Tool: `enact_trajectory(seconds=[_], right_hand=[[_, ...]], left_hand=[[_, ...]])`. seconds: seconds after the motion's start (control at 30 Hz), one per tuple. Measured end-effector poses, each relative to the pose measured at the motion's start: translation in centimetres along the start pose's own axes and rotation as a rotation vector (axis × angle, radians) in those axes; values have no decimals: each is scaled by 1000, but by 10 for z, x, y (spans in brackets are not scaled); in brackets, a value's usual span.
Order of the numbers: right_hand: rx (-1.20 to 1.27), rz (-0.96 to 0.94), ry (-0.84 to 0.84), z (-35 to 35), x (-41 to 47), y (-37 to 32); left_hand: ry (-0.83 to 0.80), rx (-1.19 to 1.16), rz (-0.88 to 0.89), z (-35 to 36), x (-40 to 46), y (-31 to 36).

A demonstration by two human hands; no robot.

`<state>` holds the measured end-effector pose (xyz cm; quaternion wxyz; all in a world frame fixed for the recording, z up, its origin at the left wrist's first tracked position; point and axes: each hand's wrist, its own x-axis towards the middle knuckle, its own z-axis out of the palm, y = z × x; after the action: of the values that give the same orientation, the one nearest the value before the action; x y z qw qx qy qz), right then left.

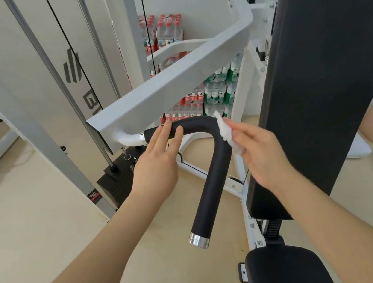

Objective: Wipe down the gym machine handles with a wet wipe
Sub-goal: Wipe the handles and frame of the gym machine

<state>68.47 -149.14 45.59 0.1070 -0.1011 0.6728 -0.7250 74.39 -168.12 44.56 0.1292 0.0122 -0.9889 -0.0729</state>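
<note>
One head-worn wide-angle view looks forward and steeply down from above the curved black foam-covered handle (210, 159), which sits close, near the frame's centre. Both forearms enter from the bottom edge toward that handle. Beyond the handle, the white steel machine arm (172, 83) rises away; below it lies beige floor (35, 224). Straight lines bow toward the edges. No second view exists.

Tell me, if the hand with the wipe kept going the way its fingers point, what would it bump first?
Probably the black handle: the right hand already presses the wet wipe against its bend.
</note>
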Motion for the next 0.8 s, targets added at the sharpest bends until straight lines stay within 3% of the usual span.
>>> enact_trajectory(seconds=[0.13,0.27,0.33,0.4,0.47,0.6,0.63,0.73,0.8], right_hand=[[-272,-284,106,14,-32,25],[-712,-454,56,1,-21,25],[-843,-623,-58,3,-30,35],[-1017,-953,-307,10,-49,53],[-1118,-1096,-466,11,-52,55],[-1219,-1053,-242,6,-26,25],[-1216,-1059,-287,8,-32,23],[-1218,-1119,-706,19,-57,26],[-1337,-1052,-814,22,-43,12]], left_hand=[[11,-17,-7,2,-1,1],[12,-6,5,2,-2,1],[2,6,4,3,-3,1],[-5,17,1,3,-4,1],[-3,17,8,3,-3,0],[3,0,4,2,-2,-4],[-2,-4,2,1,-2,-5],[-21,-13,32,-1,-3,-9],[-24,-3,54,-4,-3,-11]])
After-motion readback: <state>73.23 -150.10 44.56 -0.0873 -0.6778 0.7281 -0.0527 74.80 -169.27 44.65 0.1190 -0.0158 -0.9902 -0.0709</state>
